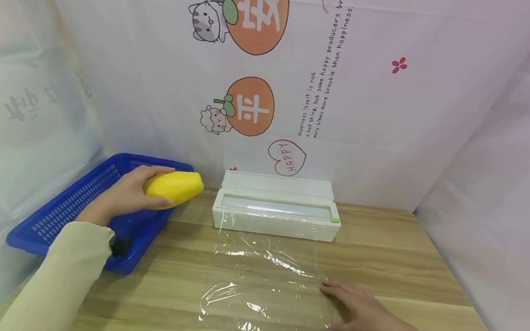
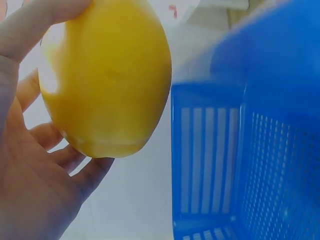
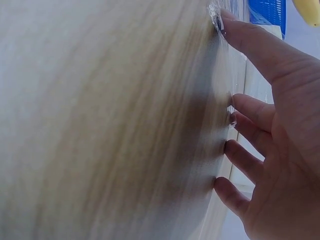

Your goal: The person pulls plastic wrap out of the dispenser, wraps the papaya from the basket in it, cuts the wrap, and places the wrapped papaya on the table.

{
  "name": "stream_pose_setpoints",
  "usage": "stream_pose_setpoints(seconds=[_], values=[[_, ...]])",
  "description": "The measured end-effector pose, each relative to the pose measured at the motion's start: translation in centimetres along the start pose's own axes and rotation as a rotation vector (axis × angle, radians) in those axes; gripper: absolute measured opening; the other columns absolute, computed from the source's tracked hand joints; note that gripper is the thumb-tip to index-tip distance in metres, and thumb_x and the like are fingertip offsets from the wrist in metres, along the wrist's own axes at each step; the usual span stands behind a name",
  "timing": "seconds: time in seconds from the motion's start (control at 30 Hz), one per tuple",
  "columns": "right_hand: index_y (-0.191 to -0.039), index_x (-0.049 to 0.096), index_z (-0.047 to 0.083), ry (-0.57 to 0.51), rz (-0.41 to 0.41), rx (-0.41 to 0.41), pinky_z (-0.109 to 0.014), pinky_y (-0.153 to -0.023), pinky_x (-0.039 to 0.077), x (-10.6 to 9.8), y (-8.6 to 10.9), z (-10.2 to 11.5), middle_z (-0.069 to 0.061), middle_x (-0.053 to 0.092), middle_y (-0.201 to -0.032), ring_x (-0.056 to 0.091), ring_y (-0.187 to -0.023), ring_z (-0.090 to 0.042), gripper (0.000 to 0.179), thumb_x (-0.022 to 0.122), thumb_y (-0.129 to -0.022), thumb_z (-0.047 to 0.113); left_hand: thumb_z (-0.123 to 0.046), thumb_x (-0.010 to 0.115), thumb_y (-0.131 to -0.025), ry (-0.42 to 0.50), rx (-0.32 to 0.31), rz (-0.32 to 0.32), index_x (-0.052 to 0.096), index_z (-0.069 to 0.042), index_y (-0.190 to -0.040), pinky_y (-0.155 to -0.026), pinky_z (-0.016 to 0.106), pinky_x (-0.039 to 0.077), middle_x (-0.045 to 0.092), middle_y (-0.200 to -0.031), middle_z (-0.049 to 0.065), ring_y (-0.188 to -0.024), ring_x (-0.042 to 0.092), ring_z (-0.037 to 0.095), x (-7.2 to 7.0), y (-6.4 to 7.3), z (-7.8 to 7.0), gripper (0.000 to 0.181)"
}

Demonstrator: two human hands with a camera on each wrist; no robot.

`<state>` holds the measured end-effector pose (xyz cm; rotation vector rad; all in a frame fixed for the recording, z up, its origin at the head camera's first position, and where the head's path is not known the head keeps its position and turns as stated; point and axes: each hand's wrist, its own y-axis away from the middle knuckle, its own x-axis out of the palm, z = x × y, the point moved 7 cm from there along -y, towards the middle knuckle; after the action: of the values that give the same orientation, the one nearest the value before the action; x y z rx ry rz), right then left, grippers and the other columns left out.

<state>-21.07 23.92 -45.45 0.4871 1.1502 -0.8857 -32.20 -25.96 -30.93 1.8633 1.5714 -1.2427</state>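
My left hand (image 1: 125, 190) grips a smooth yellow oval fruit (image 1: 175, 188) with a blunt end, held up over the basket's right side. In the left wrist view the thumb lies across the fruit's (image 2: 110, 80) top and the other fingers are behind it. A sheet of clear cling film (image 1: 264, 286) runs from a white dispenser box (image 1: 274, 227) toward me across the table. At the sheet's right edge, my right hand (image 1: 367, 314) touches the film with spread fingers. In the right wrist view its fingertips (image 3: 234, 192) rest at the tabletop.
A blue plastic basket (image 1: 144, 244) with slotted walls stands at the left under my left forearm. The dispenser's lid (image 1: 277, 184) is raised, and a green slider (image 1: 334, 220) sits at its right end. Printed white cloth (image 1: 368, 117) hangs behind the wooden table (image 1: 394, 255).
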Motion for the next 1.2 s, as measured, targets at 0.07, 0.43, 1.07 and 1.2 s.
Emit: stream_pose_setpoints(seconds=[0.07,0.43,1.07,1.2], values=[[-0.139,0.058,0.014,-0.001,0.001,0.000,-0.069,-0.100,0.036,0.0,0.0,0.0,-0.006,0.053,-0.145,0.048,-0.130,-0.038,0.084,0.074,-0.076,0.067,-0.048,0.084,-0.079,0.006,0.028,-0.003,0.050,-0.017,-0.147,-0.090,0.053,0.045,0.053,-0.133,0.014,-0.105,0.050,0.030,0.7,-0.1,-0.8,0.082],[-0.138,0.058,0.013,0.001,-0.021,-0.028,-0.068,-0.098,0.038,-0.1,0.1,0.4,-0.007,0.054,-0.144,0.049,-0.128,-0.039,0.082,0.075,-0.077,0.065,-0.033,0.091,-0.074,0.036,0.245,-0.063,0.058,-0.015,-0.139,-0.088,0.047,0.048,0.058,-0.124,0.006,-0.102,0.053,0.021,5.0,0.0,-4.5,0.075],[-0.140,0.057,0.014,-0.007,-0.003,-0.009,-0.068,-0.100,0.037,-0.3,0.2,0.4,-0.006,0.053,-0.146,0.049,-0.129,-0.038,0.083,0.075,-0.077,0.064,-0.038,0.091,-0.072,0.143,0.359,0.051,0.058,-0.028,-0.138,-0.092,0.044,0.046,0.055,-0.128,-0.001,-0.113,0.050,0.018,13.7,0.4,-9.1,0.074],[-0.140,0.057,0.015,-0.008,-0.004,-0.007,-0.067,-0.100,0.037,-0.4,0.2,0.3,-0.005,0.053,-0.145,0.049,-0.130,-0.037,0.082,0.075,-0.077,0.064,-0.034,0.091,-0.072,0.188,0.325,0.119,0.057,-0.031,-0.138,-0.091,0.045,0.047,0.052,-0.130,0.000,-0.111,0.050,0.018,15.5,0.7,-10.2,0.075]])
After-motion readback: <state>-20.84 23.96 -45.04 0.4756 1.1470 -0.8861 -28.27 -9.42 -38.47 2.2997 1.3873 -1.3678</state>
